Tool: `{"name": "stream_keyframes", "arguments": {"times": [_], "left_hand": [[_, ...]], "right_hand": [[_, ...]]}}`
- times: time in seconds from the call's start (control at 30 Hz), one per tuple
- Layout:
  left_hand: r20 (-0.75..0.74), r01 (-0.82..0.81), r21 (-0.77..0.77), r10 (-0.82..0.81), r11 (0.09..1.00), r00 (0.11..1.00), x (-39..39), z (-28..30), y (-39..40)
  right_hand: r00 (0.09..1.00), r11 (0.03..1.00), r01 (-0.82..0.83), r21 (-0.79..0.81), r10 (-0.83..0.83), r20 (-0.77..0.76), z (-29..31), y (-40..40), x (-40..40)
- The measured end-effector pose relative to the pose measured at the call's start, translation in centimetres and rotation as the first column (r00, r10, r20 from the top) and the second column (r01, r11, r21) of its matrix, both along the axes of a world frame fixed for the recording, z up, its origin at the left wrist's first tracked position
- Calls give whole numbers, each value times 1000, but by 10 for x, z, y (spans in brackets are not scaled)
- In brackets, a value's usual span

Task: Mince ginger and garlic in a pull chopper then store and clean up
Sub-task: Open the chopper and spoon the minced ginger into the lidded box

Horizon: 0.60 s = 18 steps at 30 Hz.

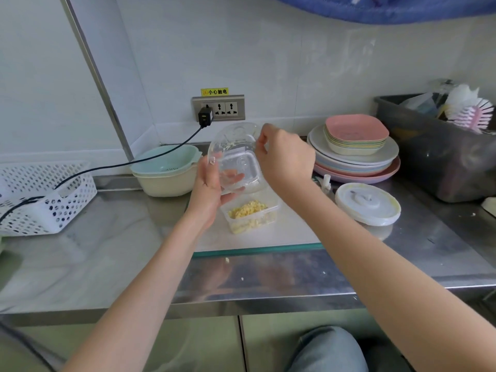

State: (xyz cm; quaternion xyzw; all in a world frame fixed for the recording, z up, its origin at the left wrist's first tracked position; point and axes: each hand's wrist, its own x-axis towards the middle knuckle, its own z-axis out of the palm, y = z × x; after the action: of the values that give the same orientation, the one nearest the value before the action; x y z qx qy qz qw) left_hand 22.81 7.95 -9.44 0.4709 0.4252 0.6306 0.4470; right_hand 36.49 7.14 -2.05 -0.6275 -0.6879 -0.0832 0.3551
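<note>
My left hand [212, 181] holds the clear chopper bowl [236, 157] tipped on its side above a small clear container [252, 214] filled with yellow minced ginger and garlic. A few yellow bits cling inside the bowl. My right hand [281, 157] is at the bowl's right rim, its fingers bent and reaching into the opening. The white chopper lid [367, 204] lies upside down on the counter to the right, and a small white blade stem [326, 182] stands beside it. The container sits on a white cutting board [281, 234].
A teal colander in a cream bowl [167, 170] stands at the back left, near a white perforated basket [45, 200] with a black cable running to a wall socket [218, 108]. Stacked plates [354, 151] and a dark bin [440, 154] with a brush fill the right.
</note>
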Motion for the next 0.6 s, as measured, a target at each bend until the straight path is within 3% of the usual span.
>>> {"name": "stream_keyframes", "arguments": {"times": [0.13, 0.2, 0.33, 0.4, 0.5, 0.6], "left_hand": [[-8, 21, -23, -22, 1000, 1000, 4, -3, 2], [3, 26, -16, -26, 1000, 1000, 3, -4, 3], [9, 40, 8, -40, 999, 999, 8, -3, 4], [9, 23, 15, -23, 1000, 1000, 8, -1, 5], [-1, -8, 43, 8, 999, 1000, 1, -2, 5], [-45, 27, 73, -24, 997, 999, -2, -6, 4]], "right_hand": [[976, 984, -174, -39, 178, 125, -15, 1, -9], [963, 968, -248, -46, 252, 97, -17, 2, -2], [994, 979, -108, 173, 100, 54, -20, 6, 3], [972, 961, -215, 174, 194, 130, -25, 5, 0], [898, 922, -386, 18, 371, 236, -28, 6, 12], [925, 922, -366, 123, 347, 153, -26, 14, 24]]}}
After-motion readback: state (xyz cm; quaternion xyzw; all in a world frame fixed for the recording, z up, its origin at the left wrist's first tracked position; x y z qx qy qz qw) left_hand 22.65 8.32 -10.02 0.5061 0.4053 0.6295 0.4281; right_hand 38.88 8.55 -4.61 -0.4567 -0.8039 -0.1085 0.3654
